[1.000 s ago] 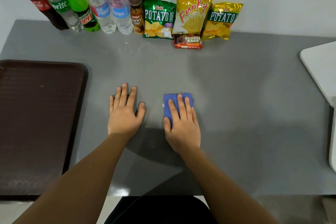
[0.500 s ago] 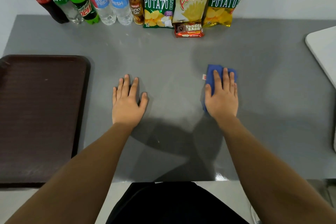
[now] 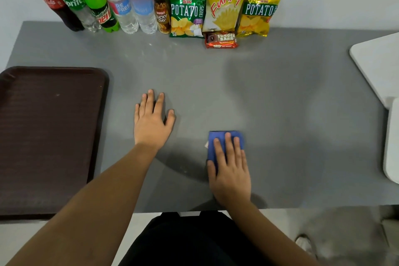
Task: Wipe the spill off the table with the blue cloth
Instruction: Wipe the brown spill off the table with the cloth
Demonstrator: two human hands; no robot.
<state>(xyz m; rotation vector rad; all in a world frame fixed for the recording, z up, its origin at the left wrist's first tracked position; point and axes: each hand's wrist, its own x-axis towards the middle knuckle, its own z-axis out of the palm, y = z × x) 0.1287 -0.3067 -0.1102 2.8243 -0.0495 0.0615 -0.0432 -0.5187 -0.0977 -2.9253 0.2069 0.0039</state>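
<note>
A folded blue cloth lies flat on the grey table, near the front edge, right of centre. My right hand presses down on it with fingers spread, covering its near half. My left hand rests flat on the bare table to the left, fingers apart, holding nothing. No liquid is plainly visible on the table surface; only faint sheen and shadows show.
A dark brown tray fills the left side. Several drink bottles and snack bags line the back wall, with a small red snack pack in front. White furniture juts in at the right.
My right hand has slid the blue cloth from the middle out to the right and far side, then back toward the front edge. My left hand has stayed flat in place.
</note>
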